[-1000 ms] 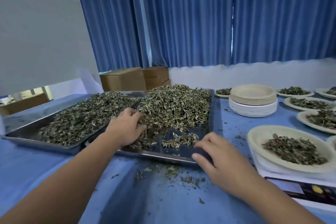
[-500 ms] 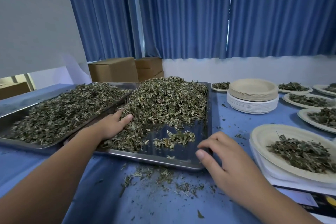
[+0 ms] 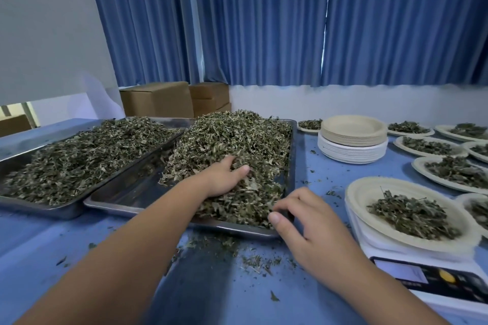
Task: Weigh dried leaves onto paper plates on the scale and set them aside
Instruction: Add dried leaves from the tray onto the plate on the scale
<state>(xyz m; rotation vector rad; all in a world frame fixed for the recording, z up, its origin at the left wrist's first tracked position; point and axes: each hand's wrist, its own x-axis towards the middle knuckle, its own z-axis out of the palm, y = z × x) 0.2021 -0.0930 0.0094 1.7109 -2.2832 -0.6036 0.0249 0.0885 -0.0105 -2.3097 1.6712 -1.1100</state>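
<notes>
the left hand (image 3: 224, 177) is sunk into the heap of dried leaves (image 3: 232, 137) piled on the near tray (image 3: 126, 204), a steel tray set on the blue table (image 3: 79, 245). its fingertips are buried in the leaves and only the thumb and knuckles are seen, so whether a handful is gripped cannot be told. the right hand (image 3: 311, 229) is placed at the tray's near right corner, fingers curled over the rim and thumb pressed against the edge, so that the corner is held.

the heap is banked toward the far and right side of the near tray, and bare metal is shown at its near left. a second tray (image 3: 39, 208), also filled with leaves, is set just beside it on the left, its rim overlapped by the near tray's edge. crumbs (image 3: 219, 243) are scattered on the table in front of the tray.

to the right, a paper plate (image 3: 364, 192) is seated on the scale (image 3: 435, 280), and a small portion (image 3: 412, 215) of leaves is heaped on it. further back a stack of empty plates (image 3: 353, 137) is seen, and filled plates (image 3: 427, 145) are laid out along the right side. cardboard boxes (image 3: 158, 99) and blue curtains (image 3: 264, 21) are found behind the table
</notes>
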